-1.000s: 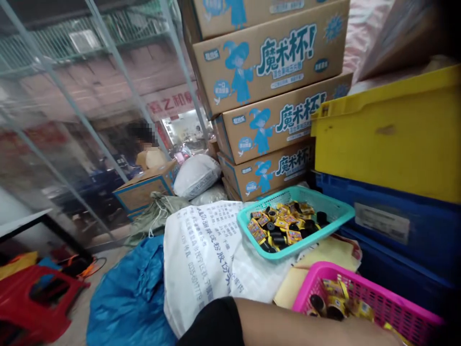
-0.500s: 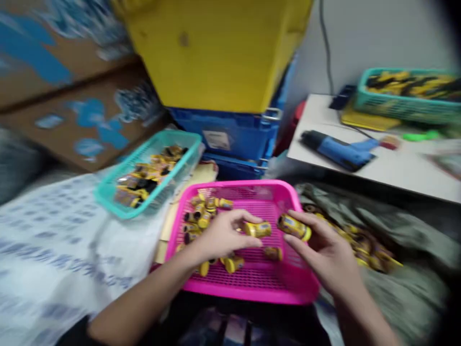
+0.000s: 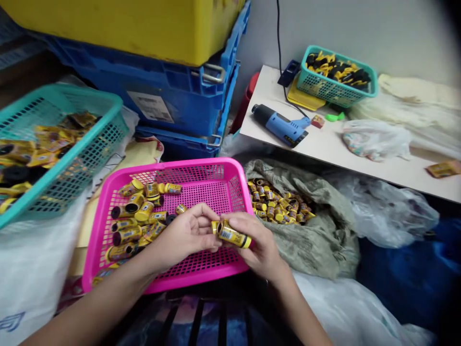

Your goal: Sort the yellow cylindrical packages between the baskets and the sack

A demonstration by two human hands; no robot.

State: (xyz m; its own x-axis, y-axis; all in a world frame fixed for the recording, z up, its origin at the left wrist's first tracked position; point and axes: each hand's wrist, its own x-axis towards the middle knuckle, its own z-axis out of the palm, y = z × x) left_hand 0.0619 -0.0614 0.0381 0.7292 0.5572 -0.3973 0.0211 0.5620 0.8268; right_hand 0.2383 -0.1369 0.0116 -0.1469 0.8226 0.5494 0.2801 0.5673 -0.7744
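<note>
My right hand (image 3: 257,240) is closed around a small yellow labelled bottle (image 3: 234,235), its dark open end facing left and its yellow end with a black band at the lower right. My left hand (image 3: 192,230) pinches a second small yellow bottle (image 3: 214,227), mostly hidden by the fingers. The two bottles meet or nearly meet; I cannot tell if they touch. Both hands are over the pink basket (image 3: 173,166). In its left part lie several similar yellow bottles (image 3: 144,211), some with dark open ends.
At left, a turquoise basket (image 3: 108,113) holds yellow and black pieces. An open grey-green sack (image 3: 324,240) of similar bottles stands at right. On the white table (image 3: 331,139) are a blue heat gun (image 3: 281,125) and another turquoise basket (image 3: 338,93). Blue crates (image 3: 173,96) are stacked ahead.
The view has swung right, so the pink basket now appears further left. My hands have come together, bringing the two bottles end to end or nearly so.
</note>
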